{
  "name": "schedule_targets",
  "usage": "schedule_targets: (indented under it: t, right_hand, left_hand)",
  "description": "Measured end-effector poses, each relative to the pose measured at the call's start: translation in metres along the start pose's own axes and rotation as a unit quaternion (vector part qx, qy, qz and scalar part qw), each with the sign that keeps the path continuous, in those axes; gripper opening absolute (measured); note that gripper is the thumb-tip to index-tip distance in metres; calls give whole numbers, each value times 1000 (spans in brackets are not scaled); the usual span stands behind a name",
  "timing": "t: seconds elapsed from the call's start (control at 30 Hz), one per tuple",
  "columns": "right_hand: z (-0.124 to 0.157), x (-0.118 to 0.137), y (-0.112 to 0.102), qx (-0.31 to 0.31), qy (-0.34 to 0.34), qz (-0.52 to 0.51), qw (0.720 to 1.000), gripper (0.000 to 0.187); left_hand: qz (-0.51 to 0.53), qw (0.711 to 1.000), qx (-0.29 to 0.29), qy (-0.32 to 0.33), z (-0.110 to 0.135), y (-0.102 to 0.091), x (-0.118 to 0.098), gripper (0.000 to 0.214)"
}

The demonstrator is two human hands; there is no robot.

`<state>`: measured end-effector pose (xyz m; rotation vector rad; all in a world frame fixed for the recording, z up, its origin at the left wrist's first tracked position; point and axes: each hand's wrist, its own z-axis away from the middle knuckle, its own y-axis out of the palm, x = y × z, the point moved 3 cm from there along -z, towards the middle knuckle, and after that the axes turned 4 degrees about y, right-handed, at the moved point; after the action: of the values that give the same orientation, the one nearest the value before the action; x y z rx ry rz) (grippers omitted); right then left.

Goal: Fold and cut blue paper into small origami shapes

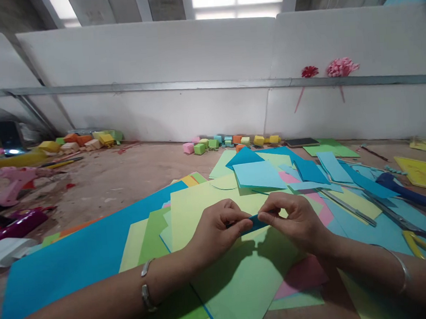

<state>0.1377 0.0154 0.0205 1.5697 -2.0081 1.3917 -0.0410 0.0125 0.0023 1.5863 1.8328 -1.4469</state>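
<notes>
Between my two hands is a small narrow piece of dark blue paper (254,223), pinched at both ends. My left hand (223,224) grips its left end between thumb and fingers. On the right end, my right hand (293,217) presses thumb against forefinger. Most of the strip is covered by my fingers, so I cannot tell how it is folded. Beneath the hands lie overlapping sheets, with a pale green sheet (239,279) and a pale yellow sheet (187,214) on top. A light blue folded paper (260,174) sits just beyond my fingers.
Scissors (415,237) with yellow and red handles lie at right, near metal tweezers (347,207). A pink glue gun (15,183) is at left. Small coloured paper cubes (214,144) line the back by the white wall (159,114). A large blue sheet (77,256) spreads left.
</notes>
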Motion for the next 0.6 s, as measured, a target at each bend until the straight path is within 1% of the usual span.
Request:
schedule_targets:
  t: [0.07, 0.13, 0.2, 0.27, 0.33, 0.4, 0.47, 0.6]
  right_hand:
    - [-1, -3, 2, 22, 16, 2, 1000, 13]
    - [0, -6, 5, 44, 17, 16, 999, 9]
    - [1, -5, 9, 60, -17, 45, 997, 8]
    - [4, -3, 12, 60, -65, 77, 993, 14]
    - [5, -3, 13, 67, -81, 93, 990, 18]
    - [3, -8, 13, 92, -45, 77, 992, 17]
    - [-1, -16, 11, 118, 19, 45, 992, 14]
    - [-7, -30, 8, 134, 146, -5, 980, 14]
  left_hand:
    - [17, 999, 16, -34, -1, 0, 3, 12]
    - [12, 999, 20, -44, -1, 1, 4, 13]
    - [-8, 999, 22, -30, 0, 3, 3, 11]
    - [-22, 999, 29, -14, 2, 6, 1, 10]
    - [-23, 999, 37, -17, 3, 6, 0, 10]
    - [-15, 998, 40, -40, 1, 4, 2, 11]
    - [-8, 997, 40, -72, -3, 1, 6, 10]
    - [12, 989, 51, -138, -10, -4, 13, 10]
